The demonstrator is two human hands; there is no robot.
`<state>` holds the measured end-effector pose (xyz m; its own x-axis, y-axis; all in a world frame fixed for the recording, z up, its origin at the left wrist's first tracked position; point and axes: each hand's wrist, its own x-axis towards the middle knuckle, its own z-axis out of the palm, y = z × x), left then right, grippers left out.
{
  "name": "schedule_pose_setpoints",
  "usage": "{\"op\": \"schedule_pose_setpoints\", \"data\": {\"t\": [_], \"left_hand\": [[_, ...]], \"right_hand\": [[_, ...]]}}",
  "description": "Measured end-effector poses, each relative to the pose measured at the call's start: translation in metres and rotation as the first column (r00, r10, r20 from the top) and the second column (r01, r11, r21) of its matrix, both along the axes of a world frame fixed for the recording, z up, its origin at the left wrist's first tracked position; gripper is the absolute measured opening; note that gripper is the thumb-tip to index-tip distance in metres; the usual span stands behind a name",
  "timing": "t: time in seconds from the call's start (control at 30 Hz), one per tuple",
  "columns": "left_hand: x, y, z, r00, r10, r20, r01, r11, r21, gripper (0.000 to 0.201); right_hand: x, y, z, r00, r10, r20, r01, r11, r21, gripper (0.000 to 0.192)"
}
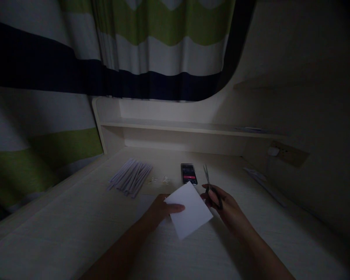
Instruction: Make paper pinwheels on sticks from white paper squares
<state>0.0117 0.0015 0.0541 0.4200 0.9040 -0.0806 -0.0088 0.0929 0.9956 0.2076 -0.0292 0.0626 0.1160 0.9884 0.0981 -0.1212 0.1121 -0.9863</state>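
Note:
A square white sheet of paper (pixel 191 214) is pinched in my left hand (pixel 163 208), the thumb lying on top of it. The sheet is tilted so one corner points away from me. My right hand (pixel 226 206) grips a pair of scissors (pixel 215 195) by the dark handles, just right of the paper. The scissor blades point away from me and are slightly apart, clear of the sheet. Beyond the paper lies a phone (pixel 188 174) with its screen lit. Another pale sheet (pixel 144 204) rests on the table, partly hidden by my left hand.
To the left lies a bundle of rolled white paper sticks (pixel 130 177). Small pale bits (pixel 165 180) sit beside it. A shelf (pixel 175 126) runs along the back under a striped curtain (pixel 169 54). Thin strips (pixel 264 186) and a wall socket (pixel 290 154) are at right.

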Motion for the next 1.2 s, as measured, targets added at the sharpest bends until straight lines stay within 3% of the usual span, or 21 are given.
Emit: {"op": "schedule_pose_setpoints", "data": {"t": [0.1, 0.23, 0.43, 0.53, 0.63, 0.77, 1.07, 1.2], "left_hand": [[-0.001, 0.003, -0.004, 0.996, -0.079, -0.038, 0.079, 0.997, 0.012, 0.021], [-0.001, 0.006, -0.008, 0.998, -0.039, -0.043, 0.040, 0.999, 0.026, 0.025], [0.002, 0.010, -0.009, 0.986, 0.079, 0.146, -0.082, 0.997, 0.014, 0.039], [0.003, 0.009, -0.009, 0.973, 0.062, 0.222, -0.062, 0.998, -0.006, 0.040], [0.008, 0.005, -0.013, 0.987, 0.010, 0.159, -0.009, 1.000, -0.008, 0.038], [0.017, 0.001, -0.022, 0.993, -0.033, 0.113, 0.035, 0.999, -0.017, 0.036], [0.020, 0.001, -0.024, 0.977, 0.107, 0.187, -0.111, 0.994, 0.010, 0.027], [0.023, 0.000, -0.025, 0.984, 0.059, 0.166, -0.057, 0.998, -0.018, 0.025]], "right_hand": [[0.003, 0.000, 0.000, 0.991, 0.134, 0.012, -0.133, 0.989, -0.060, 0.042], [-0.002, 0.000, -0.005, 0.977, 0.211, -0.033, -0.213, 0.975, -0.065, 0.038], [-0.007, 0.006, -0.013, 0.986, -0.038, -0.162, 0.029, 0.998, -0.056, 0.037], [-0.008, 0.009, -0.018, 0.957, -0.134, -0.259, 0.129, 0.991, -0.036, 0.039], [-0.011, 0.011, -0.023, 0.918, -0.200, -0.343, 0.201, 0.979, -0.035, 0.041], [-0.018, 0.010, -0.029, 0.914, -0.195, -0.356, 0.208, 0.978, -0.002, 0.042], [-0.027, 0.002, -0.027, 0.941, -0.162, -0.298, 0.178, 0.984, 0.026, 0.039], [-0.029, 0.002, -0.028, 0.934, -0.196, -0.297, 0.216, 0.976, 0.036, 0.039]]}}
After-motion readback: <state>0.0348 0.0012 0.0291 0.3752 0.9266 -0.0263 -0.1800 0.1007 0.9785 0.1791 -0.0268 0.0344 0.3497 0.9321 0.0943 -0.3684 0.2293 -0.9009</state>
